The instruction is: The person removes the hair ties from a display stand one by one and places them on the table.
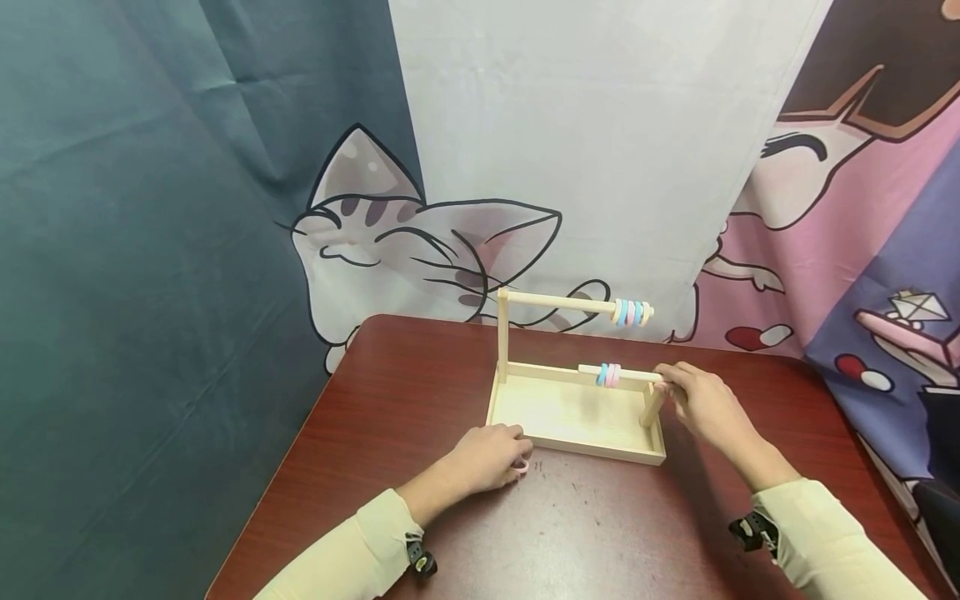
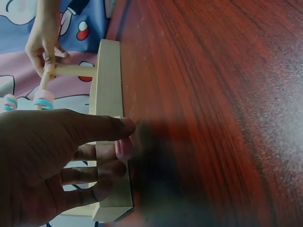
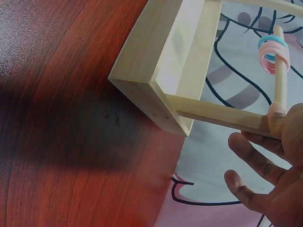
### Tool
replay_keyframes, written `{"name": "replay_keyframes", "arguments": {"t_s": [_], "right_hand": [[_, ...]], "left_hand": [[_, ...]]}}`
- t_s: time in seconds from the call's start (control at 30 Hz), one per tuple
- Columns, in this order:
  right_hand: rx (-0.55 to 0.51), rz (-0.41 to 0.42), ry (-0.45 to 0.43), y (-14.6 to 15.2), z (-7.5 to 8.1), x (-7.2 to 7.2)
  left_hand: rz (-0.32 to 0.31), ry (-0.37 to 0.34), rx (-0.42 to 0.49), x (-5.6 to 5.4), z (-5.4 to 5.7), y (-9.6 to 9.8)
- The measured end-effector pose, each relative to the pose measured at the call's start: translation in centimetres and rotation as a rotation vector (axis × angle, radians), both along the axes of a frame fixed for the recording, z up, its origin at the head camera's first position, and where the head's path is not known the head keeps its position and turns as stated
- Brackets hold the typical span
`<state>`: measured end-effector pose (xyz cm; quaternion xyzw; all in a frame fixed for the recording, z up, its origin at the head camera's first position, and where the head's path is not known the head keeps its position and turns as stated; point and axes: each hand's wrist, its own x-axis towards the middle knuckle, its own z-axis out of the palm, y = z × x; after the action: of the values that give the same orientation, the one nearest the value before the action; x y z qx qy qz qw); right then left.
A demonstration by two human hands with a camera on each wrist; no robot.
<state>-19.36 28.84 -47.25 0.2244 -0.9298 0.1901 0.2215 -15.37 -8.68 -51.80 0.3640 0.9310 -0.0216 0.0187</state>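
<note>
Head view shows a pink ring [image 1: 521, 467] on the table [image 1: 390, 392] under the left hand [image 1: 487, 457], whose fingertips curl over and pinch it just in front of the wooden tray [image 1: 573, 451]. The right hand [image 1: 701, 400] pinches the free end of the lower rod [image 1: 630, 375], apparently slipping a pink ring on; a blue and a pink ring [image 1: 608, 375] already hang midway along it. Higher up, the upper rod [image 1: 558, 303] carries more rings [image 1: 632, 312] near its tip. Behind hangs a cartoon cat curtain [image 1: 420, 233].

Cartoon cat curtain [image 1: 420, 233] hangs behind the dark red table [image 1: 600, 533].
</note>
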Motion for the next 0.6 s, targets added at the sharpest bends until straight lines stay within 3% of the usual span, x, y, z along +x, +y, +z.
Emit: {"name": "replay_keyframes", "arguments": {"t_s": [0.6], "right_hand": [[0.001,-0.001,0.002,0.0,-0.09,-0.12]], "left_hand": [[0.013,0.058,-0.037,0.36,-0.68,0.33]]}}
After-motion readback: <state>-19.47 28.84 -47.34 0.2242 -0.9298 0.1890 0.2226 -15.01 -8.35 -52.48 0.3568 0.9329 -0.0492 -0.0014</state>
